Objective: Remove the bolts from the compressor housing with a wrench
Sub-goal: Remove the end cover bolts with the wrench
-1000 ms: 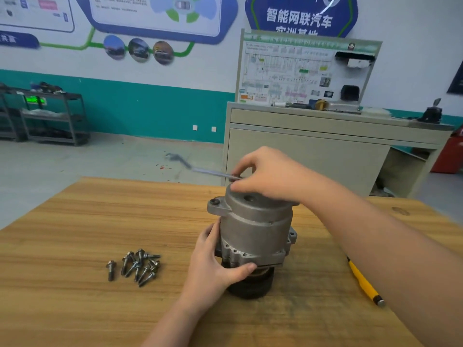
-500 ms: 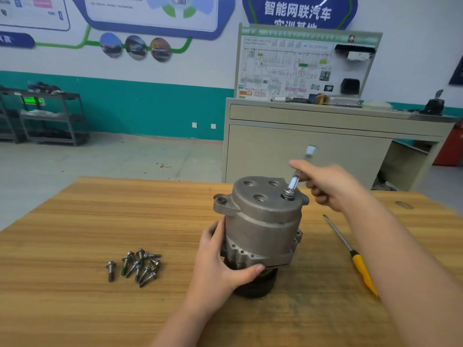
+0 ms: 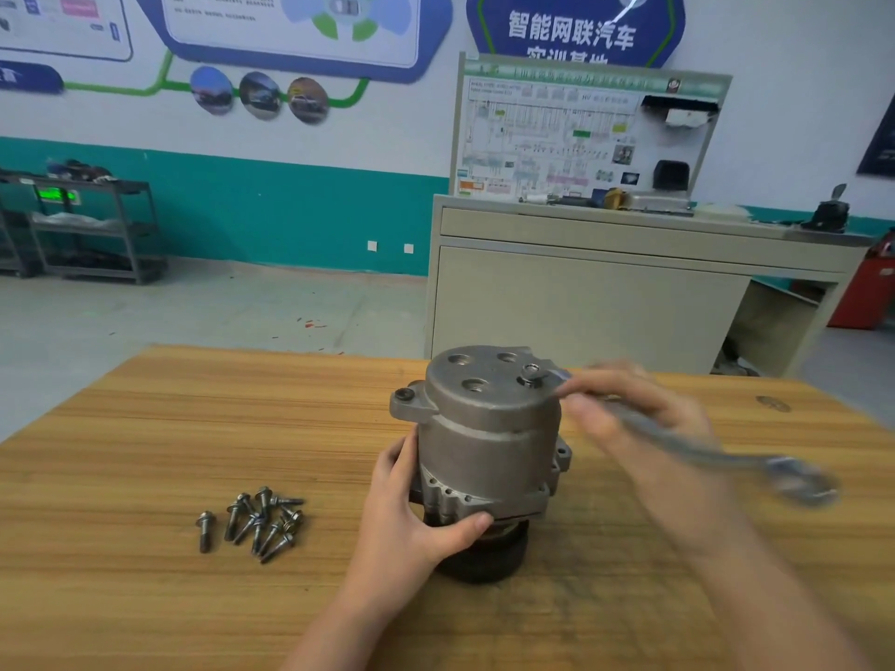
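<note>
The grey compressor housing (image 3: 484,428) stands upright on its black pulley on the wooden table (image 3: 145,452). My left hand (image 3: 411,506) grips its lower left side, thumb across the front flange. A bolt (image 3: 531,375) sticks up at the right of the housing's top face. My right hand (image 3: 629,418), blurred by motion, holds a grey wrench (image 3: 717,452) whose near end sits on that bolt; the handle points to the lower right. Several removed bolts (image 3: 261,523) lie in a loose pile to the left.
A beige training bench (image 3: 629,283) with a wiring display board stands behind the table. A dark metal shelf rack (image 3: 87,230) is at the far left against the teal wall. The yellow screwdriver seen earlier is hidden behind my right arm.
My right hand has swung the wrench round on the top bolt, from pointing back-left, then up and back, to pointing to the lower right. My left hand has kept its grip on the housing.
</note>
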Demonstrator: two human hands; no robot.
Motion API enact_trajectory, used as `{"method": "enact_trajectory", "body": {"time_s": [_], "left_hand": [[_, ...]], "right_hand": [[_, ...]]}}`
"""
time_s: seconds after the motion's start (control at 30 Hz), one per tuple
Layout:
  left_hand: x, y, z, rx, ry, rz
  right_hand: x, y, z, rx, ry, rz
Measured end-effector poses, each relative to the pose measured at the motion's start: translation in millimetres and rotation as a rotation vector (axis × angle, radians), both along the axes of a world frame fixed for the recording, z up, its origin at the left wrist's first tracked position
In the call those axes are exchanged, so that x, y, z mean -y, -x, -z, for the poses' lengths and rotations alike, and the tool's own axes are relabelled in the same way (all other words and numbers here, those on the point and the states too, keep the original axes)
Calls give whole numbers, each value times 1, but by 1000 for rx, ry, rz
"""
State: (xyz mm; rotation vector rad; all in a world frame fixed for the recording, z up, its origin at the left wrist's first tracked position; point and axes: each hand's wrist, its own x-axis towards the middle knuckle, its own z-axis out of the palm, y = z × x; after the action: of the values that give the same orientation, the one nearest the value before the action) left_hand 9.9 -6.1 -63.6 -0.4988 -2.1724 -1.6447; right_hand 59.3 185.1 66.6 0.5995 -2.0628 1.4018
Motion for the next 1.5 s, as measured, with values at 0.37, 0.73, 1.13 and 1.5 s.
{"method": "enact_trajectory", "body": {"time_s": [0.37,0.73,1.13,1.5], "left_hand": [[-2,2,-2,-3,44,26],[1,1,-1,17,-12,20],[-2,2,-2,7,41,22],[3,4,2,38,-29,31]], "right_hand": [[21,106,-50,617,-218,428],[14,6,-8,-1,-182,124],[35,83,-54,510,-266,341],[0,23,-5,200,123,15]]}}
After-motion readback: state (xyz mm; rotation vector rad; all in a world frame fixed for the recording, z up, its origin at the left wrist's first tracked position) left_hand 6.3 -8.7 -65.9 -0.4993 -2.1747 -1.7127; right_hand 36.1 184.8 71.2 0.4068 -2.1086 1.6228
